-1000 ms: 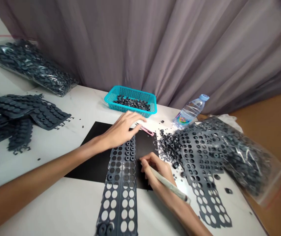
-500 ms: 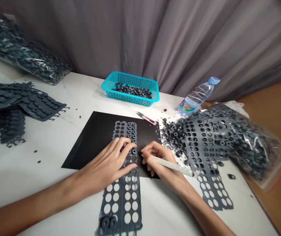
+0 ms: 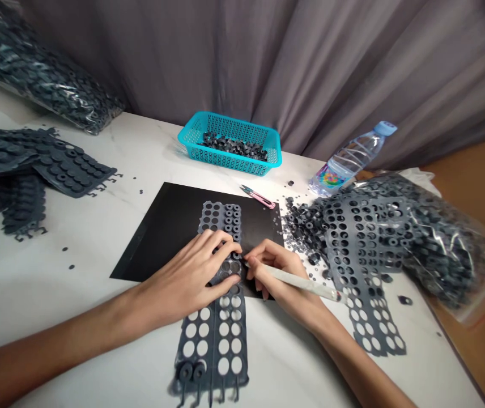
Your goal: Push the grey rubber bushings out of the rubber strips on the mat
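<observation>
Surface (image 3: 140, 374): room left and front of mat, right side crowded. Mat (image 3: 153, 226): dark, wider margin left of strip than right. Strip (image 3: 213, 340): long axis front to back, far end on mat, near end past mat's front edge. Left hand (image 3: 200, 269): nearer, palm down across strip, fingers unclenched, thumb apart. Right hand (image 3: 276, 266): just right of strip, grasping pen (image 3: 302, 281), tip toward strip's right edge. Rings (image 3: 228, 218): in strip's far right columns.
</observation>
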{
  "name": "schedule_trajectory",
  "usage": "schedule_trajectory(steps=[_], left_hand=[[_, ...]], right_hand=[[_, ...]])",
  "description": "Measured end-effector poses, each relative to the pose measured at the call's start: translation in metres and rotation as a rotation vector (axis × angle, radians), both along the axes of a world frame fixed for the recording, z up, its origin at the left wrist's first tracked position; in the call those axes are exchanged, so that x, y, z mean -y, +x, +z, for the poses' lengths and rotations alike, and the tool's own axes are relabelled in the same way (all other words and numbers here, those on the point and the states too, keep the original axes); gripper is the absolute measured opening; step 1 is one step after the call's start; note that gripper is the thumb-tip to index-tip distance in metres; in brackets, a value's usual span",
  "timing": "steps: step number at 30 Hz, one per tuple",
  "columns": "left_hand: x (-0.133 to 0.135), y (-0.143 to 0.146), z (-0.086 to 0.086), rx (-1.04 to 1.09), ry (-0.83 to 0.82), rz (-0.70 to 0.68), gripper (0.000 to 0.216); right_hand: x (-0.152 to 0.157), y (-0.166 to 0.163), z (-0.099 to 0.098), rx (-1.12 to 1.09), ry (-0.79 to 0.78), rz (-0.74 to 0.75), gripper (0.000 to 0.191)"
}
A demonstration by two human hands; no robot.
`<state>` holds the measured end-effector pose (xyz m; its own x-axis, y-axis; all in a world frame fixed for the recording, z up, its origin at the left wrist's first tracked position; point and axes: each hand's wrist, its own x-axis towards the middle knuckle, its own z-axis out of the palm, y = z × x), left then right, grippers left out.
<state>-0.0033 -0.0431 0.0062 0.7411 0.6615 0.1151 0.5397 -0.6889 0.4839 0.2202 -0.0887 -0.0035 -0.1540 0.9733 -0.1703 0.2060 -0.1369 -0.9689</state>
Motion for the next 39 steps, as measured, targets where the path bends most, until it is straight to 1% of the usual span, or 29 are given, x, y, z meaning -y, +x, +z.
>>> schedule_trajectory(steps=[5, 8, 11, 13, 14, 15, 16, 17, 18, 19, 20, 21, 23, 24, 26, 27, 29, 32, 35, 39], left_hand=[[-0.003, 0.0, 0.003, -0.013, 0.027, -0.016, 0.026], [-0.008, 0.001, 0.001, -0.041, 0.12, -0.059, 0.023], [-0.011, 0.002, -0.005, -0.051, 0.208, -0.135, 0.022], [-0.012, 0.003, -0.001, 0.072, 0.254, -0.17, 0.024], [-0.012, 0.003, 0.004, 0.187, 0.273, -0.141, 0.023], [-0.013, 0.002, 0.012, 0.328, 0.279, -0.071, 0.02], [-0.015, 0.001, 0.022, 0.489, 0.259, 0.041, 0.014], [-0.018, 0.0, 0.032, 0.611, 0.186, 0.188, 0.009], [-0.021, -0.002, 0.041, 0.737, 0.073, 0.311, 0.007], [-0.024, -0.004, 0.047, 0.841, -0.074, 0.315, 0.01], [-0.027, -0.005, 0.049, 0.896, -0.247, 0.293, 0.012], [-0.029, -0.007, 0.048, 0.895, -0.439, 0.272, 0.015], [-0.029, -0.008, 0.035, 0.833, -0.786, 0.268, 0.021], [-0.028, -0.008, 0.027, 0.788, -0.925, 0.282, 0.024], [-0.024, -0.007, 0.012, 0.721, -1.107, 0.296, 0.03], [-0.022, -0.006, 0.007, 0.699, -1.163, 0.285, 0.031], [-0.019, -0.005, 0.005, 0.682, -1.231, 0.234, 0.034], [-0.018, -0.004, 0.013, 0.682, -1.292, 0.173, 0.036], [-0.017, -0.004, 0.019, 0.684, -1.329, 0.163, 0.035], [-0.015, -0.003, 0.019, 0.694, -1.363, 0.156, 0.037]], right_hand=[[0.0, 0.0, -0.002, 0.036, 0.039, 0.015, 0.012], [0.0, -0.001, -0.001, 0.107, 0.096, 0.027, 0.012], [0.0, -0.003, 0.0, 0.207, 0.156, 0.024, 0.012], [0.002, -0.005, 0.001, 0.247, 0.186, 0.02, 0.013], [0.002, -0.006, 0.002, 0.254, 0.193, 0.019, 0.014], [0.003, -0.007, 0.003, 0.258, 0.192, 0.017, 0.014], [0.004, -0.007, 0.004, 0.258, 0.183, 0.012, 0.015], [0.004, -0.008, 0.004, 0.253, 0.166, 0.007, 0.015], [0.004, -0.008, 0.005, 0.237, 0.143, 0.004, 0.015], [0.004, -0.008, 0.006, 0.21, 0.112, 0.004, 0.015], [0.003, -0.007, 0.006, 0.172, 0.081, 0.003, 0.014], [0.003, -0.006, 0.006, 0.126, 0.054, -0.004, 0.014], [0.0, -0.003, 0.007, 0.05, 0.031, -0.059, 0.016], [-0.001, -0.001, 0.007, 0.032, 0.041, -0.104, 0.019], [-0.003, 0.001, 0.008, 0.033, 0.086, -0.195, 0.024], [-0.004, 0.003, 0.009, 0.043, 0.11, -0.226, 0.026], [-0.005, 0.004, 0.009, 0.074, 0.145, -0.246, 0.027], [-0.004, 0.006, 0.006, 0.145, 0.164, -0.222, 0.028], [-0.002, 0.005, 0.003, 0.21, 0.174, -0.178, 0.029], [-0.001, 0.005, 0.002, 0.27, 0.183, -0.153, 0.028]])
